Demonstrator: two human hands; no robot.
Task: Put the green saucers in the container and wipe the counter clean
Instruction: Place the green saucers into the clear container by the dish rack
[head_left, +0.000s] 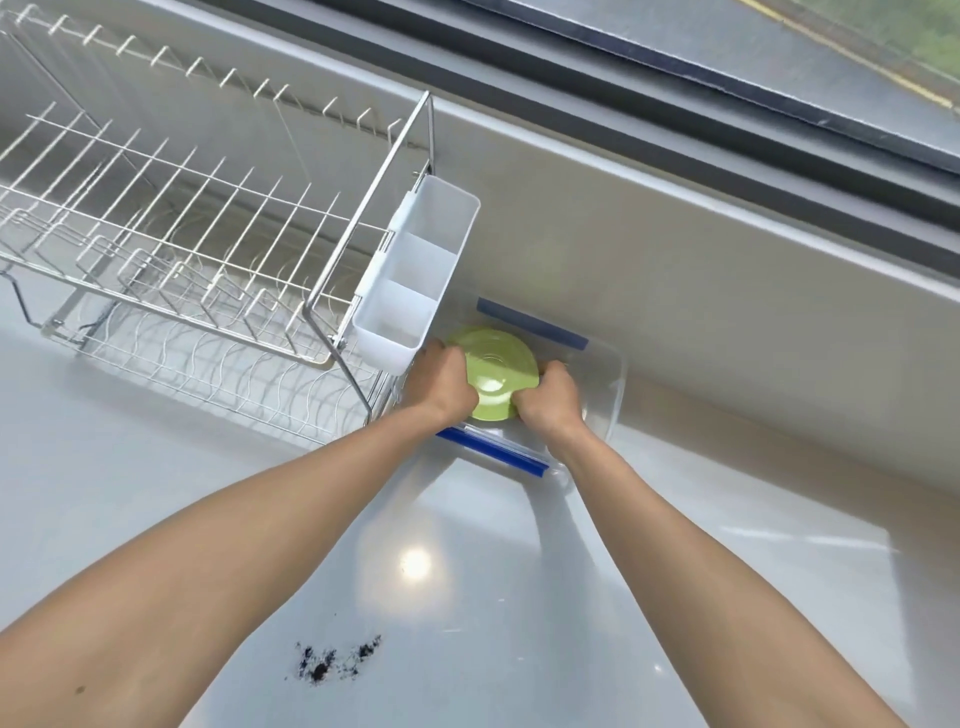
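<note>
A stack of green saucers (496, 366) sits inside a clear plastic container (608, 400) with blue clips, at the back of the white counter against the wall. My left hand (441, 382) grips the stack's left edge and my right hand (548, 397) grips its right edge, both reaching down into the container. How many saucers are in the stack I cannot tell. A patch of dark crumbs (332, 662) lies on the counter near me, between my forearms.
A wire dish rack (171, 244) fills the left side, with a white cutlery holder (415, 275) hanging off its right end just above my left hand. A window ledge (675, 119) runs along the back. White counter (675, 597) spreads to the right.
</note>
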